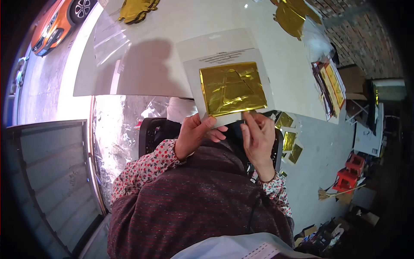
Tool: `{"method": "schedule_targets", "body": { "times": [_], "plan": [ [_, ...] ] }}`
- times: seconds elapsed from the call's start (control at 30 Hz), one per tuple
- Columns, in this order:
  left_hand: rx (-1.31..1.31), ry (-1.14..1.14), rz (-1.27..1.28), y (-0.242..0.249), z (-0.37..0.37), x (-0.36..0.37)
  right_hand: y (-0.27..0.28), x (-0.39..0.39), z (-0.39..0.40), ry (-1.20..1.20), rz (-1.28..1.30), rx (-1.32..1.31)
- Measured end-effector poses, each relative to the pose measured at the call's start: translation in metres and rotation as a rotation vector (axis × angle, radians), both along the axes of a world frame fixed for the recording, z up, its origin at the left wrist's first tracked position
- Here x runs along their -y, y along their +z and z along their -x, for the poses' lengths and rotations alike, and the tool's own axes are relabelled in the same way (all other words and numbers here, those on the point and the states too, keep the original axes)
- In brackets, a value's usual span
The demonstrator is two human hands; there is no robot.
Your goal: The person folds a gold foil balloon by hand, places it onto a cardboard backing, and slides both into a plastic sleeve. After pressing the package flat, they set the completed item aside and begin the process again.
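Note:
A white card [194, 73] with a folded gold foil sheet [233, 88] on its front is held up at the table's near edge. Printed lines run across the card above the foil, and a clear plastic flap [215, 39] with a hang hole extends from its top. My left hand [196, 134] grips the card's lower left corner, thumb in front and fingers behind. At the lower edge of the card, my right hand [260, 140] touches with a fingertip just below the foil. Its thumb stands apart from that finger, and the other fingers are partly curled.
Crumpled gold foil [137, 9] and another gold foil pile [295, 19] lie on the white table [146, 64]. Printed cards [331, 88] sit at its right edge. Several gold packets [290, 140] lie low on the right. Red stools [347, 177] and a broom [338, 192] stand farther right.

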State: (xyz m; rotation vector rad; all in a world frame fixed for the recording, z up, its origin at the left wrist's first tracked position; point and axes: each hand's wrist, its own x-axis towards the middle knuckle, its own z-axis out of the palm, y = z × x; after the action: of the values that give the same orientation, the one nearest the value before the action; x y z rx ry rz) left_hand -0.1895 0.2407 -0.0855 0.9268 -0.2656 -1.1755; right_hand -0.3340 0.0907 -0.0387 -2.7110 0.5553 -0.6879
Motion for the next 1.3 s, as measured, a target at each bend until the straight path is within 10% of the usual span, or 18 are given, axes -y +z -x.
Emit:
{"method": "schedule_targets", "body": {
  "times": [0.8, 1.03, 1.2, 1.3],
  "plan": [
    [0.058, -0.234, -0.119, 0.023, 0.008, -0.012, 0.013, -0.002, 0.026, 0.172, 0.065, 0.065],
    [0.101, -0.197, -0.175, 0.021, 0.003, -0.016, 0.012, 0.020, 0.044, -0.272, 0.054, 0.204],
    [0.086, -0.321, -0.110, 0.008, 0.001, -0.027, -0.009, 0.021, 0.067, -0.306, -1.285, 0.398],
    [0.163, -0.379, -0.079, 0.002, 0.000, -0.038, -0.020, 0.010, 0.065, -0.309, -1.608, 0.553]
  ]
}}
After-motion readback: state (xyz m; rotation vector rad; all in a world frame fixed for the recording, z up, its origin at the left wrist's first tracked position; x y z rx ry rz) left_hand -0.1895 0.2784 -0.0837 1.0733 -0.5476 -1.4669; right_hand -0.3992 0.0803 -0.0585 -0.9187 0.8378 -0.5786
